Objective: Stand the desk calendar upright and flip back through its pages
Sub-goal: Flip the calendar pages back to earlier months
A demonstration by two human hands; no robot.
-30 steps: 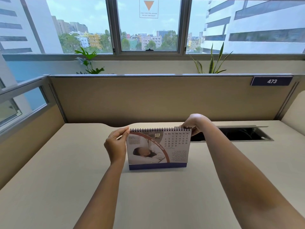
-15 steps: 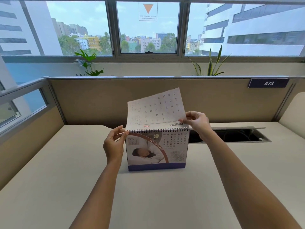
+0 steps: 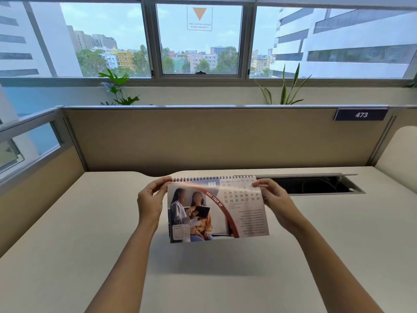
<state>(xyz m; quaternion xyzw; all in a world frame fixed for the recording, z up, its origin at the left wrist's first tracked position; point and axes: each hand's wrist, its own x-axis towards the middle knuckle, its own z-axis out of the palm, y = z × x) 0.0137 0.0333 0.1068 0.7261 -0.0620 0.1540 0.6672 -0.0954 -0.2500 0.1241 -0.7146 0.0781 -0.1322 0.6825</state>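
Note:
The spiral-bound desk calendar (image 3: pixel 216 208) stands in the middle of the beige desk (image 3: pixel 67 245). Its front page shows AUG, a photo of two people and the words "VISIT YOUR GP". That page hangs forward and its lower edge floats above the desk, hiding the base. My left hand (image 3: pixel 150 201) pinches the calendar's top left corner by the wire binding. My right hand (image 3: pixel 274 198) holds the right edge of the AUG page between thumb and fingers.
An open cable slot (image 3: pixel 316 185) with a raised lid lies in the desk just right of the calendar. A tan partition (image 3: pixel 203 141) with a "473" plate (image 3: pixel 361 114) closes the back. A glazed side panel (image 3: pixel 29 141) bounds the left.
The SEP page was on show. My right hand brought a page up over the spiral binding and down the front; it now hangs there showing AUG. My left hand stayed at the corner.

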